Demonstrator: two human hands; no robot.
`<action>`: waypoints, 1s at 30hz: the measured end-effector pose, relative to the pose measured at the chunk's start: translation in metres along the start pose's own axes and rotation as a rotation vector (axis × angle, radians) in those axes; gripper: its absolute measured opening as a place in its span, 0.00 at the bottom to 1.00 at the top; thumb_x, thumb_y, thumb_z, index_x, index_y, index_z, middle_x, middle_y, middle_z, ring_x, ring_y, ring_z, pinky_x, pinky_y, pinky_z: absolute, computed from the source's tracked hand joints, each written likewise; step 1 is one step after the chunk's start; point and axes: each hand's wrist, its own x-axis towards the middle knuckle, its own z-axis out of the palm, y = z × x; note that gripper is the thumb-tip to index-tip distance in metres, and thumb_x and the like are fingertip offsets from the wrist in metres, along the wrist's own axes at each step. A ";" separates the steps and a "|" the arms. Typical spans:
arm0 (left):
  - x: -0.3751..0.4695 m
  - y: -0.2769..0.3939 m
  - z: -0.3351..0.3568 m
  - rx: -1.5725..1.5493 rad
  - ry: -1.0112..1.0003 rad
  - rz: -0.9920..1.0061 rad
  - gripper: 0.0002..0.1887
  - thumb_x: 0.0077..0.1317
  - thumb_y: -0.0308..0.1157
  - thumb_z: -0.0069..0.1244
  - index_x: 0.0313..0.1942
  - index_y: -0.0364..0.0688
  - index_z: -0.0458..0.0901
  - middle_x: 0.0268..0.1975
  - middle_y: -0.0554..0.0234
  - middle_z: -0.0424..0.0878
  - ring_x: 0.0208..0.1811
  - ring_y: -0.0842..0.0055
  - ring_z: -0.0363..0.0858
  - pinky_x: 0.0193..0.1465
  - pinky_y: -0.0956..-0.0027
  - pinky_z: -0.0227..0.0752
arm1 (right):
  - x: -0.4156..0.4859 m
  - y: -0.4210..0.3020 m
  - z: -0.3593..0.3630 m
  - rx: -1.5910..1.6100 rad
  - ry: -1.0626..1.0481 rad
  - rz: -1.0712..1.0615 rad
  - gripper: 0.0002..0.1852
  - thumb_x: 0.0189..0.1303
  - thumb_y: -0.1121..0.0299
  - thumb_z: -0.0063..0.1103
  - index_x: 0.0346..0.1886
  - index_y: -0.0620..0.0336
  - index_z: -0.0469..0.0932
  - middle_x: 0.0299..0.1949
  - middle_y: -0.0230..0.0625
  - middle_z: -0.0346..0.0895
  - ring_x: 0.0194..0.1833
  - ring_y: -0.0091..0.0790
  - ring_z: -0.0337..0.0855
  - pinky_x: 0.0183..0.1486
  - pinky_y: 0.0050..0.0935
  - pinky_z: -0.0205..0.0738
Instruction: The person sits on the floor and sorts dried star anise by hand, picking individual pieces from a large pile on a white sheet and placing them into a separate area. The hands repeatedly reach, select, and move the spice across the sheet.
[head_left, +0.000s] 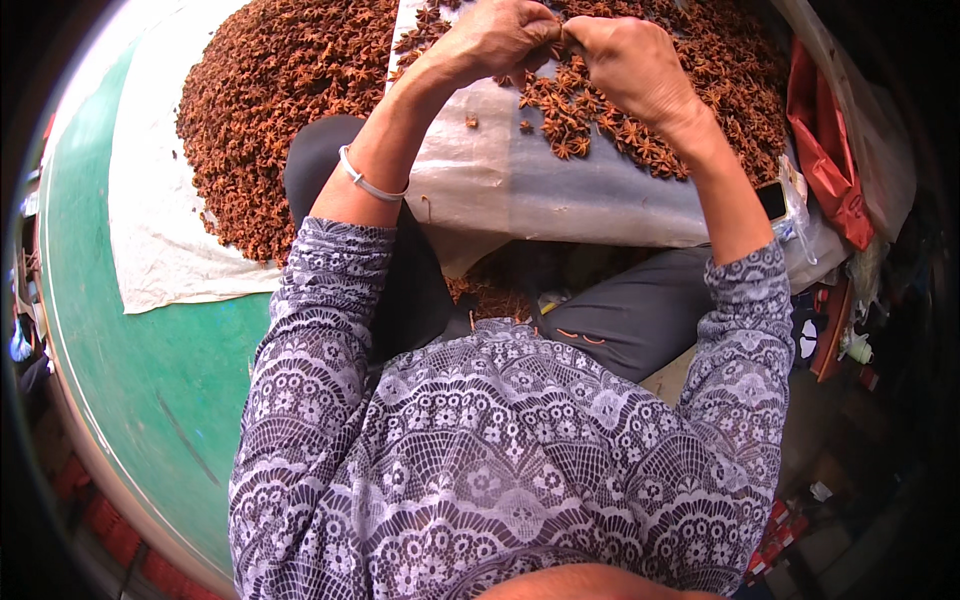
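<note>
My left hand (501, 36), with a pale band on its wrist, and my right hand (636, 64) meet at the top of the view. Their bent fingers pinch together fingertip to fingertip. A small brown piece (562, 31) shows between the fingertips; most of it is hidden, and its kind is unclear. Below and behind the hands, loose star anise (570, 112) is spread over a plastic-covered surface (480, 187). Two single star anise lie apart from the rest, nearer to me. A large heap of star anise (255, 127) rises left of my left arm.
The heap lies on a white cloth (150, 247) over a green table (187, 360). At the right are a red bag (821, 142), a phone (771, 201) and clear plastic bags (802, 229). My bent legs flank the plastic-covered surface's front edge.
</note>
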 end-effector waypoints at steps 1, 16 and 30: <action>-0.002 0.002 -0.007 0.066 0.183 -0.005 0.13 0.79 0.35 0.47 0.36 0.39 0.82 0.23 0.66 0.79 0.22 0.79 0.76 0.23 0.72 0.72 | -0.005 -0.007 0.000 -0.103 0.015 0.051 0.07 0.64 0.78 0.52 0.37 0.58 0.81 0.29 0.47 0.84 0.31 0.49 0.87 0.36 0.43 0.83; -0.005 -0.015 -0.017 0.594 0.322 -0.020 0.12 0.70 0.31 0.48 0.48 0.44 0.87 0.32 0.45 0.87 0.33 0.52 0.87 0.37 0.51 0.79 | -0.011 0.065 0.112 -0.034 -0.032 0.261 0.11 0.70 0.68 0.61 0.52 0.45 0.86 0.45 0.27 0.84 0.40 0.37 0.89 0.43 0.39 0.88; 0.027 -0.049 0.021 0.972 0.270 0.074 0.09 0.67 0.37 0.53 0.34 0.43 0.86 0.39 0.48 0.88 0.43 0.55 0.87 0.45 0.49 0.75 | -0.011 0.045 0.106 0.029 0.143 0.360 0.27 0.62 0.74 0.62 0.65 0.39 0.79 0.65 0.27 0.80 0.55 0.40 0.87 0.56 0.38 0.86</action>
